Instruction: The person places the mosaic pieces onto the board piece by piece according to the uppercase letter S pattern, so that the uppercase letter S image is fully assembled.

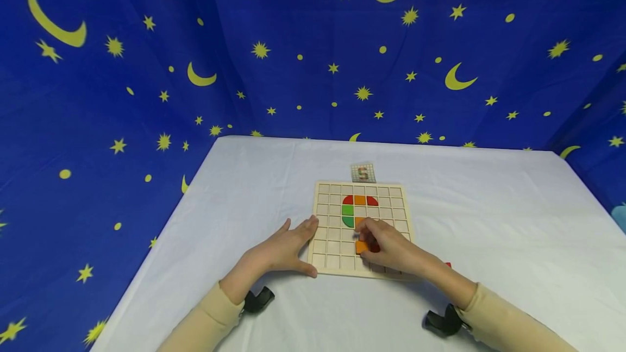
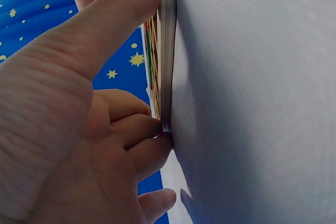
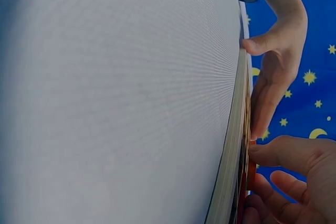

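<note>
A square wooden grid board (image 1: 329,247) lies flat on the table. My left hand (image 1: 281,251) rests against its left side, fingers extended to the edge and thumb near the lower left corner. In the left wrist view the fingertips touch the board's side. Over the lower middle, my right hand (image 1: 391,249) has curled fingers, with thumb and finger at an orange square tile (image 1: 362,247), pinching it as seen from the right wrist. A dark red tile (image 1: 374,246) is partly covered by that hand. Higher up sit red quarter-round tiles (image 1: 348,200), another orange square (image 1: 360,200) and green tiles (image 1: 348,210).
Just behind the board is a small card (image 1: 363,173) with an S-shaped pattern on a grid. A red piece (image 1: 448,265) peeks out beside the right forearm. White cloth covers the table (image 1: 479,205); a blue star-patterned curtain (image 1: 313,80) hangs behind.
</note>
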A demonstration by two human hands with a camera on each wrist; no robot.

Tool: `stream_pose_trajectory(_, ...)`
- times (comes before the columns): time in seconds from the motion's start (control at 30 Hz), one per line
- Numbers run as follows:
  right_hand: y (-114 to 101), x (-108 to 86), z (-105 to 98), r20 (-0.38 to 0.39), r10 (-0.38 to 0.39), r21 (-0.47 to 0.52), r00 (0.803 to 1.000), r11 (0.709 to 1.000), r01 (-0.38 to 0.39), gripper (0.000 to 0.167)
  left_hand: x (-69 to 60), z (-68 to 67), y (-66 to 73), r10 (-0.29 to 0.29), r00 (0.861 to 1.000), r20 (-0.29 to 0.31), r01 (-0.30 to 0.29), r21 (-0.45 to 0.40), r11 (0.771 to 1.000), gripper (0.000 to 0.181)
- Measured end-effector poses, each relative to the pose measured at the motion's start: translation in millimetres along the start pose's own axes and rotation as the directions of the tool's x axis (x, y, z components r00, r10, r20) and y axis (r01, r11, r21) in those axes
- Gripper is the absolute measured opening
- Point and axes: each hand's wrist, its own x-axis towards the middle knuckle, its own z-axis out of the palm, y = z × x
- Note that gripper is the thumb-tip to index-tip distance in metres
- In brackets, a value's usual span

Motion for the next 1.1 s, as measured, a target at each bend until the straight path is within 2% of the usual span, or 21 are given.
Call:
stream_pose_trajectory(0.37, -1.9, -0.7, -1.7, -0.002, 0.0, -0.011, 1.0, 1.0, 0.0, 0.041, 0.5, -0.1, 0.5, 0.004, 1.0, -0.002, -0.004, -0.001, 1.0, 0.11)
stream_pose_trajectory(0.63, -6.6, -0.8, -12.9, -0.003, 0.0, 0.037, 1.0, 0.999, 0.001, 0.04, 1.0, -1.0, 0.5, 0.005, 1.0, -0.002, -0.005, -0.009, 1.0, 0.111)
stream_pose_trajectory(0.87, -14.6, -4.5, -37.1, -0.091, -0.013, 0.072, 0.996, 0.997, 0.02, 0.038, 0.7, -0.8, 0.5, 0.002, 1.0, 0.002, -0.002, -0.008, 1.0, 0.111)
stream_pose_trajectory(1.1, -6.8, -20.3, -53.6, -0.16, 0.0, 0.054, 0.987, 0.999, 0.009, 0.04, -0.8, 0.8, -0.4, 0.008, 1.0, 0.0, -0.008, -0.013, 1.0, 0.111)
